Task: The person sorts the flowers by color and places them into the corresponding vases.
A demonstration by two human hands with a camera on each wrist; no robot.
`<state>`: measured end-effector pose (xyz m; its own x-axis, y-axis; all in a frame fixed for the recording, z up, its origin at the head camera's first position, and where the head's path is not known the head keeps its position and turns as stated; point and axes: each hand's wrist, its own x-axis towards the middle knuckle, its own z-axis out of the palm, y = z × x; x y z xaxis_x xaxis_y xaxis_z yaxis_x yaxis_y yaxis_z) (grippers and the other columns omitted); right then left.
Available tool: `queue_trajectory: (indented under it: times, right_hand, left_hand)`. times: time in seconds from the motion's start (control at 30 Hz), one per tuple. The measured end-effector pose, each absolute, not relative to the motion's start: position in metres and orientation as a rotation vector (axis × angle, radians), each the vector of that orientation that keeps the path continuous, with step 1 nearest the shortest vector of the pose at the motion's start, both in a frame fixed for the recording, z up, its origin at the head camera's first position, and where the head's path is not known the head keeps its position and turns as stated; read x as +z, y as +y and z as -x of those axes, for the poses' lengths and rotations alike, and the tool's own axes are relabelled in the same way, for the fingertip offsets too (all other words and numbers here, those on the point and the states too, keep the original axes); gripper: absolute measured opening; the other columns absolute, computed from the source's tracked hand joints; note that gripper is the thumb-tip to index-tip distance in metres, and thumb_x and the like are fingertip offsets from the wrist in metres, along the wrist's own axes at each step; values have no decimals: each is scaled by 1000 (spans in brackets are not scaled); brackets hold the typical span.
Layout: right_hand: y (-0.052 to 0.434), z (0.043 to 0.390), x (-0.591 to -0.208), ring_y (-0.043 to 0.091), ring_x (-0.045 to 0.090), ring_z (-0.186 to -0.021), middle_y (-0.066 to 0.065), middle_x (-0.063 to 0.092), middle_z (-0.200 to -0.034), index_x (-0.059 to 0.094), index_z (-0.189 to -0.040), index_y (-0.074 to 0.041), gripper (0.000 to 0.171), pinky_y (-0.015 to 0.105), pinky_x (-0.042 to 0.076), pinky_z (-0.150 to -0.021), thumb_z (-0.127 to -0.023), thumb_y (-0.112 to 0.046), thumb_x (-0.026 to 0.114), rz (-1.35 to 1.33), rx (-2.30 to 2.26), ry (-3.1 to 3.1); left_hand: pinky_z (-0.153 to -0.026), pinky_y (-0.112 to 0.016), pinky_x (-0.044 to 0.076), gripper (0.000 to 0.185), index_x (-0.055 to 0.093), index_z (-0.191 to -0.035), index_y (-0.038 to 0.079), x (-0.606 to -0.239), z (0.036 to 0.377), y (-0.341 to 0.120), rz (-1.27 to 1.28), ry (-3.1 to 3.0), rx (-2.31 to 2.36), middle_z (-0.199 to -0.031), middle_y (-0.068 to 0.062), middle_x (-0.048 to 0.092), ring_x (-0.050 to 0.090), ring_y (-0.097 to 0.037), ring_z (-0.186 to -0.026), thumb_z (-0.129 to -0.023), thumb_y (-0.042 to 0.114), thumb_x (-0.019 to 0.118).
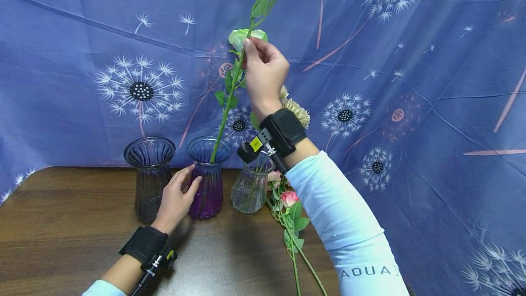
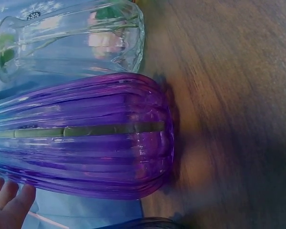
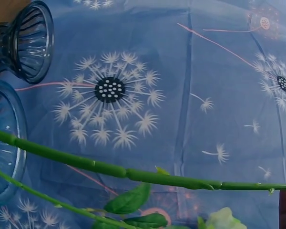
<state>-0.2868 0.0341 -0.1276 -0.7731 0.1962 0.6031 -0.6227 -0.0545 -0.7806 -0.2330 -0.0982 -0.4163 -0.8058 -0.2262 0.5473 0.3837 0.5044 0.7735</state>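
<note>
Green flower stem (image 1: 230,90) stands tilted in purple vase (image 1: 207,182), middle of three on wooden table (image 1: 61,223). Right hand (image 1: 263,74) pinches stem high, beside pale bloom (image 1: 246,36). Left hand (image 1: 176,200), fingers relaxed, rests against purple vase. Dark vase (image 1: 149,177) left, clear vase (image 1: 251,188) right. Pink roses (image 1: 287,198) lie beside clear vase.

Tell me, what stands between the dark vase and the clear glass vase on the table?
The purple vase stands between the dark vase and the clear vase, with the left hand on it; the head view shows this.
</note>
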Motion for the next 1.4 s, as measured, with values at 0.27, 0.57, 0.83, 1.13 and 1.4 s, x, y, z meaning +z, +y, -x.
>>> queue_trajectory:
  times: [0.27,0.57,0.83,1.13,1.4]
  right_hand:
    - [32,286,-136,8,57,-65,3,62,-79,66,-105,3,21,23,56,-66,-90,-11,62,-417,1907,-1701]
    - [35,288,-143,18,62,-70,17,67,-94,65,-106,4,21,28,57,-68,-91,-11,61,-425,1903,-1769]
    - [39,288,-152,31,65,-81,22,67,-98,65,-104,2,19,30,58,-70,-91,-11,61,-452,1891,-1841]
    - [40,289,-164,17,65,-68,24,67,-97,65,-104,4,19,28,59,-68,-90,-9,62,-422,1909,-1921]
    - [42,292,-183,12,63,-67,24,66,-99,64,-104,4,19,28,59,-70,-90,-8,61,-406,1950,-1959]
  left_hand:
    - [-90,-48,52,40,54,-128,1,-416,233,-98,115,-2164,-1320,-127,-17,56,56,-32,-115,-91,15,61]
    - [-91,-49,51,40,53,-128,1,-416,232,-98,108,-2172,-1336,-129,-17,55,56,-32,-116,-92,17,60]
    - [-90,-49,51,40,53,-128,2,-416,232,-97,92,-2179,-1334,-129,-18,55,57,-32,-114,-92,17,60]
    - [-84,-48,54,38,56,-125,2,-415,231,-97,106,-2130,-1322,-125,-17,58,61,-32,-107,-90,13,62]
    - [-88,-47,53,39,55,-126,1,-416,231,-98,116,-2150,-1331,-127,-17,57,59,-32,-111,-91,15,62]
